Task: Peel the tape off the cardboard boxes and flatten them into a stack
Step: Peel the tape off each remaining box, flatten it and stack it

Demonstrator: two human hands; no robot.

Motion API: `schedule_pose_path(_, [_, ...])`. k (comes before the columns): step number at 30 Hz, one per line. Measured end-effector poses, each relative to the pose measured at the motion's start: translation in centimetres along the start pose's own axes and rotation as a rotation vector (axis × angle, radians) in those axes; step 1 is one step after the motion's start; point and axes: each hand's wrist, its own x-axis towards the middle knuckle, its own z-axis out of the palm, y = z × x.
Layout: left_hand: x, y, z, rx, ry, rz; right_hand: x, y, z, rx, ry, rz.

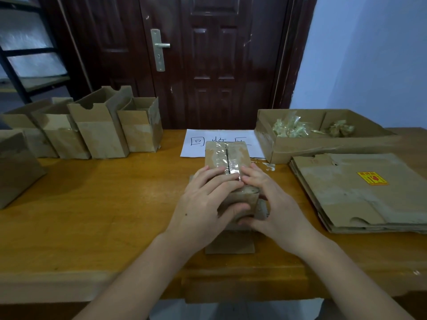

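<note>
Gripping a taped box (227, 158), both hands (209, 202) curl on a wooden table (92, 204) facing a dark door (208, 61).

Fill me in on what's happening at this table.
A person is working on a small taped cardboard box at the middle of the wooden table. Both hands, left hand and right hand, hold its near end, fingers at the clear tape. Flattened boxes are stacked to the right; open boxes wait on the left.
</note>
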Motion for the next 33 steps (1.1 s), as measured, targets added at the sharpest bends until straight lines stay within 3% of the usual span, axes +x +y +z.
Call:
schedule_pose_path(15, [0.4, 0.0, -0.3, 0.055, 0.067, 0.069, 0.0, 0.1, 0.3, 0.011, 0.025, 0.007])
schedule_pose_path(24, [0.0, -0.8, -0.9, 0.035, -0.068, 0.066, -0.1, -0.1, 0.3, 0.020, 0.023, 0.018])
schedule_pose_path(33, [0.2, -0.6, -0.8, 0.040, 0.009, 0.107, 0.0, -0.1, 0.2, 0.006, 0.016, 0.022])
